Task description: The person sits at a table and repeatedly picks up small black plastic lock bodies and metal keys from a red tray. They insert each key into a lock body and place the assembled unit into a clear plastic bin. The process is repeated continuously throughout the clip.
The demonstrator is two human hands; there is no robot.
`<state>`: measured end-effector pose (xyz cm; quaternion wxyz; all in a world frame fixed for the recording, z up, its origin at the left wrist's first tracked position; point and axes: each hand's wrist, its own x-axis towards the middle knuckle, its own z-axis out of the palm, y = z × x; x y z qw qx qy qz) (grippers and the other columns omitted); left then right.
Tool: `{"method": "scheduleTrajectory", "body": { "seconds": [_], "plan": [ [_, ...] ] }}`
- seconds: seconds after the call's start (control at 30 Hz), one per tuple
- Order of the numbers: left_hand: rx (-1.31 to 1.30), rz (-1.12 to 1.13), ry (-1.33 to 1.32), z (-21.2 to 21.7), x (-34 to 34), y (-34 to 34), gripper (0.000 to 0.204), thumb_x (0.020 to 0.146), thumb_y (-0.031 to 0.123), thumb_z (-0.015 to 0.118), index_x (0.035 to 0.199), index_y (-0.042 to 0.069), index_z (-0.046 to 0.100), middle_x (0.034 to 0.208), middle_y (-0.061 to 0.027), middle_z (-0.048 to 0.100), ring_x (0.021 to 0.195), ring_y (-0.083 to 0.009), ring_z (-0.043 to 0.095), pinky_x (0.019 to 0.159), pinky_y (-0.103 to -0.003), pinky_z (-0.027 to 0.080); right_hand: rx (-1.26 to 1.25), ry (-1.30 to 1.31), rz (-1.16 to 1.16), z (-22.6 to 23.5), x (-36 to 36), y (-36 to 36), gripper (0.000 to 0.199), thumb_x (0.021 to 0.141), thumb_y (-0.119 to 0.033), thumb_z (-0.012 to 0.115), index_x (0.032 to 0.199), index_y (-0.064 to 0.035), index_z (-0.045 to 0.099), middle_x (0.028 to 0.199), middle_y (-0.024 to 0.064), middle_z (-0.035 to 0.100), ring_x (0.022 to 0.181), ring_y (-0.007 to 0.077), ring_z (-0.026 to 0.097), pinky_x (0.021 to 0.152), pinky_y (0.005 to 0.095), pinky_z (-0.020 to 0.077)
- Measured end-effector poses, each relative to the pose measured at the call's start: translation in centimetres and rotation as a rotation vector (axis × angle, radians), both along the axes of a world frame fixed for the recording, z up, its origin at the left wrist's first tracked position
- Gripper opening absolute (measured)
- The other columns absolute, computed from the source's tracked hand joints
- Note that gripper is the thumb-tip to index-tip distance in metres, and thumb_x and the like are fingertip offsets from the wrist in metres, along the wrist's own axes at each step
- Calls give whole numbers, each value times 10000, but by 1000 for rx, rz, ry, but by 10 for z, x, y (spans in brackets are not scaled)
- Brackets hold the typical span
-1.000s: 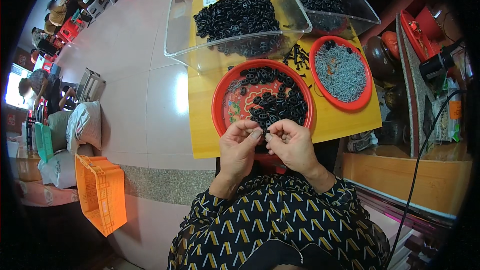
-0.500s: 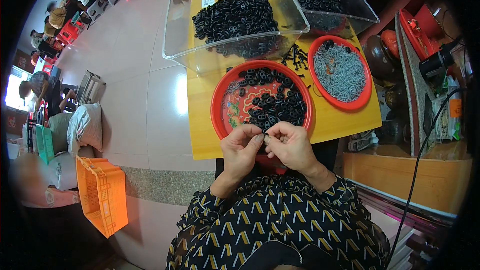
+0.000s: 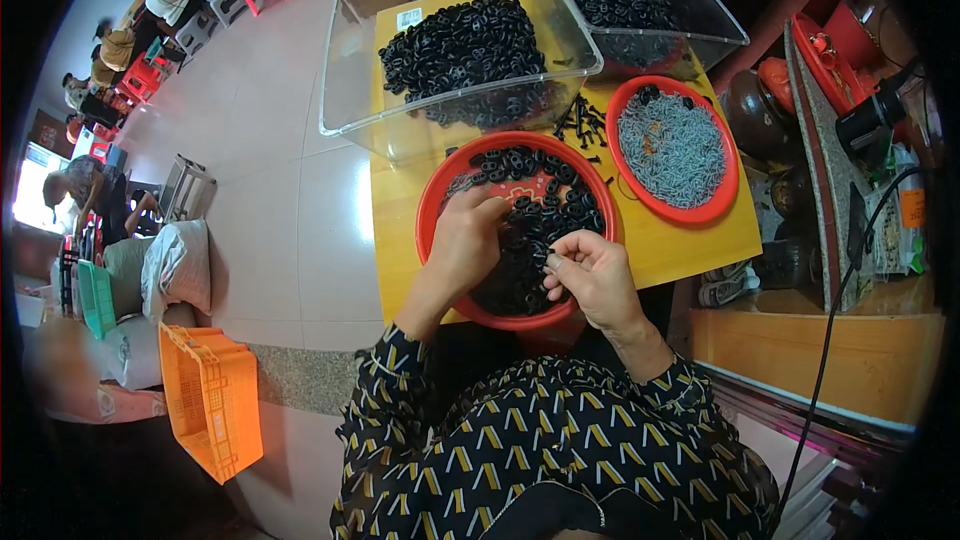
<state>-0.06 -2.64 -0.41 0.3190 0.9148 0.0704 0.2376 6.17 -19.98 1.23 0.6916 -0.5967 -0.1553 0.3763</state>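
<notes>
A round red tray (image 3: 425,210) with a printed bottom stands at the table's near edge, holding many small black oval plastic pieces with two holes (image 3: 535,225). Over its left side is my left hand (image 3: 468,240), back of the hand up and fingers bent down; the fingertips are mostly hidden, near where some silvery screws lie. At the tray's right front, my right hand (image 3: 597,285) is closed in a pinch on a small black plastic piece (image 3: 549,258), largely covered by the thumb and fingers. A second red tray (image 3: 733,155) to the right holds a heap of silvery screws (image 3: 672,152).
Two clear plastic bins of black pieces stand behind: one bin (image 3: 335,90) at left, another bin (image 3: 742,35) at right. Black screws (image 3: 580,123) lie loose on the yellow table (image 3: 400,275). An orange crate (image 3: 212,400) stands on the floor at left. A cable (image 3: 832,340) hangs at right.
My hands were together at the tray's near rim. My left hand has moved away, up and left over the tray; my right hand has shifted slightly right, still pinching.
</notes>
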Motion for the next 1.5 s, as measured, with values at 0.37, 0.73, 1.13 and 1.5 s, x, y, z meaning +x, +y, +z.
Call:
{"method": "scheduleTrajectory", "body": {
  "seconds": [0.37,0.73,1.13,1.5],
  "plan": [
    [226,-38,304,2,18,4,252,634,-28,519,861,0,623,816,-190,584,734,-352,578,660,-398,474,11,77,6,-6,4,-3,69,806,-12,548,862,25,536,718,51,571,576,84,556,481,185,468],
    [-1466,-104,-82,-5,-52,-29,265,797,6,584,1058,-15,545,862,-66,608,764,-114,579,643,-220,474,102,121,63,-1,-5,1,78,798,-33,575,860,13,565,734,29,567,602,73,545,520,187,458],
    [-1522,-97,-136,-13,-67,-46,269,796,6,592,1060,-14,543,850,-42,589,763,-105,567,651,-212,466,-57,-83,63,16,-18,7,72,780,-15,582,831,20,544,667,35,559,533,54,543,456,175,464],
    [-1438,-138,-134,-12,-67,-49,264,799,8,592,1058,-10,548,862,-33,586,768,-81,548,663,-199,454,-81,-105,110,13,-17,4,66,774,-14,586,817,12,544,653,25,556,520,47,538,445,172,454]
  ]
}}
